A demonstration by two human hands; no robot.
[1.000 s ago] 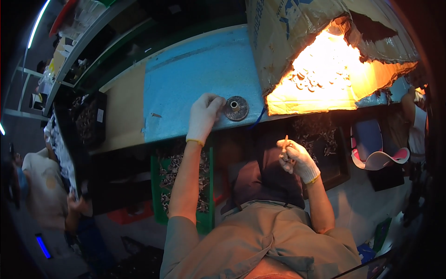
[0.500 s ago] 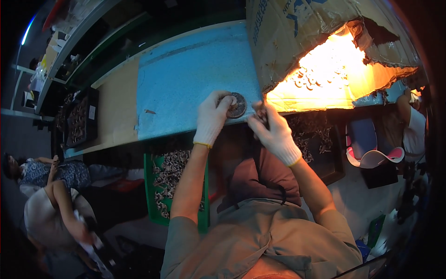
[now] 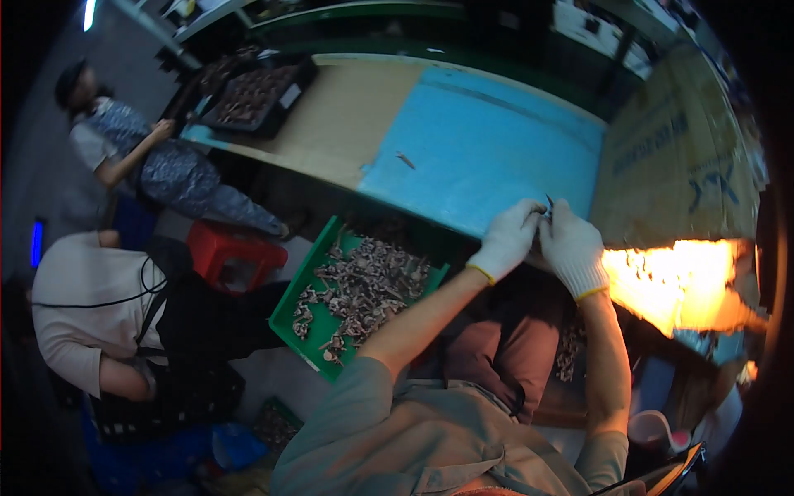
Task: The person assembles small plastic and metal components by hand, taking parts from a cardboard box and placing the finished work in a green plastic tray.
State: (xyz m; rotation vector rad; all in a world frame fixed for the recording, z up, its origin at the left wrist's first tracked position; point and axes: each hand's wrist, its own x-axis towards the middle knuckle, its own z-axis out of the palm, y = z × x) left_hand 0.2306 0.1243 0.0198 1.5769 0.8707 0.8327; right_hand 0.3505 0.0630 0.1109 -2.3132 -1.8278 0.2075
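My left hand (image 3: 511, 241) and my right hand (image 3: 574, 246), both in white knitted gloves with yellow cuffs, meet at the near edge of the blue board (image 3: 496, 136). Their fingertips are pinched close together around a small dark pointed piece (image 3: 549, 201), whose tip sticks up between them. Most of it is hidden by the fingers, so its kind does not show. A green tray (image 3: 299, 277) full of small greyish metal parts (image 3: 360, 285) is below and left of my left hand. The round dark disc held earlier is not visible.
A small loose piece (image 3: 405, 160) lies on the blue board. To the right stands a cardboard box (image 3: 662, 157) with a bright glow (image 3: 674, 277) at its torn opening. One person (image 3: 178, 174) stands by a black crate (image 3: 285, 97); another (image 3: 87, 298) sits near a red stool (image 3: 231, 248).
The view has swung toward the right, so the board and green tray show more fully. My hands have come together at the fingertips; the round disc has gone from my left hand's grasp.
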